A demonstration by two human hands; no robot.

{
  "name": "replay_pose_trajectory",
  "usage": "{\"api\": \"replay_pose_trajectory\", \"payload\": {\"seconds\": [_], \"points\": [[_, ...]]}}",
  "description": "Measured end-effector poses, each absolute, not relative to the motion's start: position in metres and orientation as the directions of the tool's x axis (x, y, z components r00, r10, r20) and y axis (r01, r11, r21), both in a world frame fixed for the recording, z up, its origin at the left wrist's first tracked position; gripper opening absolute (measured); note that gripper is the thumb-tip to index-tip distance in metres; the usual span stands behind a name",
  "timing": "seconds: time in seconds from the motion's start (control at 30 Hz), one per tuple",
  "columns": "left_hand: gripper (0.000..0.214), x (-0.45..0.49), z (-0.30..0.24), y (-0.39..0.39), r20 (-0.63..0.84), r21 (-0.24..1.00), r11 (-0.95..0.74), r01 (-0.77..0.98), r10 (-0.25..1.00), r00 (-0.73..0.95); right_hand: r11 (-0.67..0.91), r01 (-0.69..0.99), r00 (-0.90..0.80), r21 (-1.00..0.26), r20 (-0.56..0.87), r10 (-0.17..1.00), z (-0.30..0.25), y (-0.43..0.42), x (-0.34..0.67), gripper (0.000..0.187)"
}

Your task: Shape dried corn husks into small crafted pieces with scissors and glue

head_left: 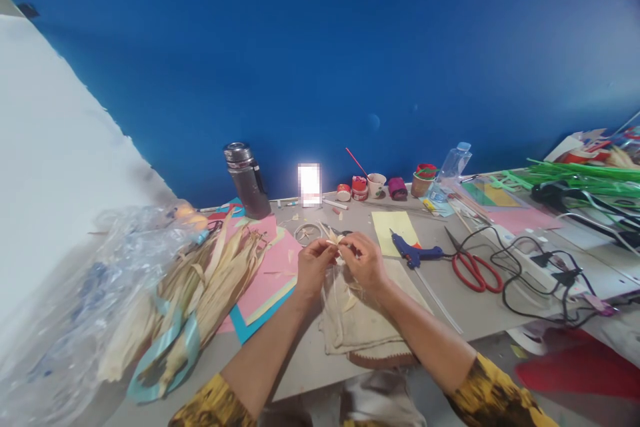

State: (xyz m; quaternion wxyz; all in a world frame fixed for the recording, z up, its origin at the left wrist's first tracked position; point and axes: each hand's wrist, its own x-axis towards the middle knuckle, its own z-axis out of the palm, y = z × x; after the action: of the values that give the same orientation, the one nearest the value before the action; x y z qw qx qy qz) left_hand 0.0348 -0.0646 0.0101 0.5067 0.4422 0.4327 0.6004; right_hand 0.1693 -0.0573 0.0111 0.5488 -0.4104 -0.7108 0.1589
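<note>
My left hand (316,265) and my right hand (363,260) meet over a folded beige cloth (373,320), fingertips pinched close together. Between them is a small pale piece of corn husk (336,237), its pointed strips sticking up above the fingers. Both hands are closed on it; the fingers hide its lower part. Beneath the hands, a few husk scraps (351,300) lie on the cloth. A ring of tape or wire (307,233) rests just beyond my left hand. To the right of my right hand lies a blue glue gun (416,251), partly over a yellow sheet (395,225).
Dried corn husks (210,280) tied with blue ribbon lie left, beside plastic bags (95,293) and pink paper (265,267). A dark thermos (247,180) stands behind. Red-handled scissors (477,271), a power strip (535,263) with black cables and green strips (585,173) occupy the right.
</note>
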Motion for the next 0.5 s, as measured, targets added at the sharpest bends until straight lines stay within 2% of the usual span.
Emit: {"api": "replay_pose_trajectory", "payload": {"seconds": [0.2,0.3,0.5], "points": [[0.012,0.034,0.016,-0.068,0.117,0.98,-0.135,-0.145,0.985,-0.127,0.563,0.367,-0.028,-0.741,0.596,0.803,0.005,-0.053,0.169,0.011],[0.006,0.033,0.017,-0.068,0.11,0.981,-0.127,-0.147,0.987,-0.121,0.497,0.286,-0.018,-0.819,0.514,0.858,0.003,-0.051,0.169,0.008],[0.011,0.032,0.023,-0.069,0.105,0.98,-0.119,-0.16,0.99,-0.091,0.35,0.154,0.0,-0.924,0.354,0.935,0.004,-0.049,0.172,0.009]]}}
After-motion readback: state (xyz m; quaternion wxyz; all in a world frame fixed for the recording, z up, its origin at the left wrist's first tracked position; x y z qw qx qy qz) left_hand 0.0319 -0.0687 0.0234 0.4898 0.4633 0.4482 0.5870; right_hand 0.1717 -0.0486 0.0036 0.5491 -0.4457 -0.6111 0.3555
